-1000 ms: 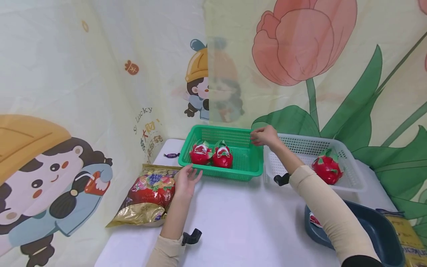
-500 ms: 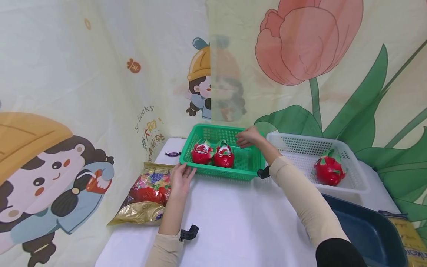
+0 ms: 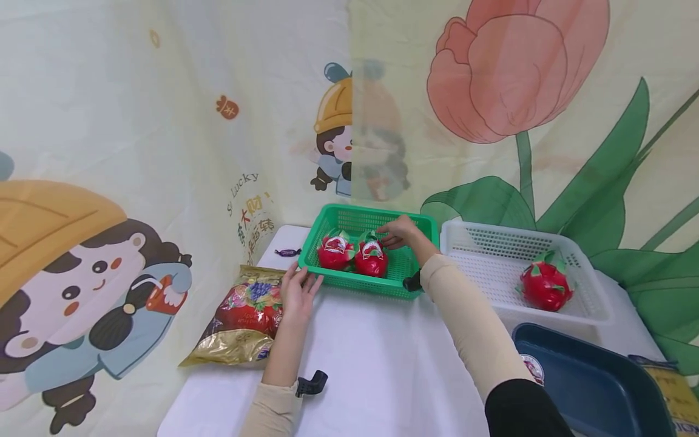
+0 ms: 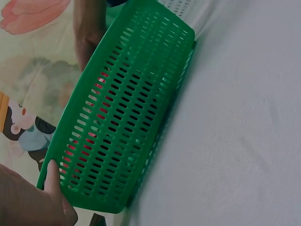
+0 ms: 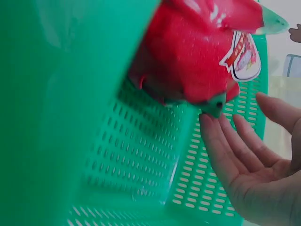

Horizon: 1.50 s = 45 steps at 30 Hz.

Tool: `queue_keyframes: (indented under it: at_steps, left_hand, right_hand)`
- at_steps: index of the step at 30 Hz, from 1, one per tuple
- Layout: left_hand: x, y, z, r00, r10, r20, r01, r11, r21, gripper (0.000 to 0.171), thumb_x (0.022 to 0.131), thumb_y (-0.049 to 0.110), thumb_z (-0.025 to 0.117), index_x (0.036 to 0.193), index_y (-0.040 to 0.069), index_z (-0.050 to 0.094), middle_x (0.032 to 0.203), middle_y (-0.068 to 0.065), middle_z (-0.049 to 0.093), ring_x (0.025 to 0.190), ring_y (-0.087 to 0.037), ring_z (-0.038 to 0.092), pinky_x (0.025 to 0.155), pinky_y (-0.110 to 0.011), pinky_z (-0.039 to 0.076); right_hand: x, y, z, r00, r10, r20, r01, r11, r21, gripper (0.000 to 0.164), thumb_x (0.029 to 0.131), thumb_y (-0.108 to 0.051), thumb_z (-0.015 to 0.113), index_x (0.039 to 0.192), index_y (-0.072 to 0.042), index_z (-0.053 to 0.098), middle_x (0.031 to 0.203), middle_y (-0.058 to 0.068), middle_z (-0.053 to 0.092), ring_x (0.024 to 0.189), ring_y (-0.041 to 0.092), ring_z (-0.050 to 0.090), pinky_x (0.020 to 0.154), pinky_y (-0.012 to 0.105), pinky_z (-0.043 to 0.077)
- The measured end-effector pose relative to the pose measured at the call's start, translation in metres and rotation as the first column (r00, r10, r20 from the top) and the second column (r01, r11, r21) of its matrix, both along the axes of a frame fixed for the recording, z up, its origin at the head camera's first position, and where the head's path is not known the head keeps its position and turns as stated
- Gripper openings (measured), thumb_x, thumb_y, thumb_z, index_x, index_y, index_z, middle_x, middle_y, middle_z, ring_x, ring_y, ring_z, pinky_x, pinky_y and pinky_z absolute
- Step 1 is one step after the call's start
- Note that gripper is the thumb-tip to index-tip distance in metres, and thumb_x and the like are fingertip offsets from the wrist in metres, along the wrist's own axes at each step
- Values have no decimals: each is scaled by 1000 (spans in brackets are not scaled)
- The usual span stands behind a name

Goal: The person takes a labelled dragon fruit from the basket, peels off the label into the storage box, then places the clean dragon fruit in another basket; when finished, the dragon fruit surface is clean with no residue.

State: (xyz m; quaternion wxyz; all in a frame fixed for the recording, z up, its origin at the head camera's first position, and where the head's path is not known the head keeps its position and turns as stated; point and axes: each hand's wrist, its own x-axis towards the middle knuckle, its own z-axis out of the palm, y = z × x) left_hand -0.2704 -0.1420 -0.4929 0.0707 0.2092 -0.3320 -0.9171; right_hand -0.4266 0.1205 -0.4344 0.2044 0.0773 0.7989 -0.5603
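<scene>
Two red dragon fruits with white labels, a left one (image 3: 335, 252) and a right one (image 3: 371, 257), sit side by side in a green basket (image 3: 355, 281). My right hand (image 3: 400, 232) reaches into the basket beside the right fruit. Its fingers extend under a green leaf tip of the dragon fruit (image 5: 188, 56), close to or touching it, and the thumb stands apart. My left hand (image 3: 297, 294) holds the basket's near left corner. In the left wrist view its thumb (image 4: 52, 176) lies against the outer wall of the basket (image 4: 127, 108).
A white basket (image 3: 486, 276) to the right holds another dragon fruit (image 3: 546, 283). Nearer stands a dark blue tub (image 3: 595, 388), partly behind my right sleeve. A candy bag (image 3: 240, 321) lies left of my left arm. A wrapped purple candy (image 3: 287, 252) is behind it.
My right hand has moved left from above the basket's right edge down towards the right dragon fruit. My left hand has shifted slightly left onto the basket's corner.
</scene>
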Motion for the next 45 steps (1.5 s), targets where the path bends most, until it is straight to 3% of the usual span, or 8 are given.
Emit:
queue_keyframes:
  at_steps: [6,16,21,25,30,38,45]
  left_hand:
    - [2,2,4,1000,7,9,-7,1000,-1,62,106,2,54,163,11,32,141,-17,42,135,-34,47,106,-44,54]
    - [-1,0,-1,1000,15,19,-15,1000,0,60,104,2,57,160,12,37,139,-15,43,127,-32,50,100,-43,58]
    - [1,3,-2,999,3,35,-3,1000,-13,58,105,2,58,158,13,41,143,-16,43,126,-31,52,98,-41,59]
    - [1,3,-2,999,3,35,-3,1000,1,59,105,2,57,159,13,39,142,-16,44,127,-32,51,98,-41,59]
    - [-1,1,1,1000,5,14,-5,1000,14,63,105,3,58,162,13,35,145,-16,42,132,-32,49,102,-42,57]
    - [-1,1,0,999,-8,41,6,999,40,64,105,3,57,163,16,35,153,-17,37,138,-32,46,99,-40,59]
    - [-3,2,2,999,-14,41,12,999,30,65,105,3,57,164,18,33,155,-16,35,142,-32,44,103,-40,56]
  right_hand:
    - [-8,-9,-7,999,-50,-11,50,996,71,53,94,-17,79,135,9,57,112,25,74,83,28,76,92,48,61]
    - [-19,-16,-6,996,-77,38,72,991,117,36,90,-3,80,119,11,66,107,28,75,85,34,77,91,50,62]
    - [-9,-7,-2,997,-70,29,66,991,114,34,86,-2,79,115,10,68,113,27,72,81,32,76,95,51,60]
    - [0,1,8,996,-83,-14,84,994,65,36,80,0,81,112,10,69,115,27,72,88,34,77,96,51,60]
    - [7,8,17,992,-106,-66,105,994,-8,34,80,-1,82,110,9,71,107,24,76,97,34,76,96,52,59]
    - [12,24,23,972,-202,-119,203,979,-4,35,81,-10,84,111,5,74,99,18,78,81,24,78,94,50,60]
    - [22,33,42,956,-224,-188,213,974,-76,42,83,-13,85,118,6,71,91,16,77,76,21,77,75,39,65]
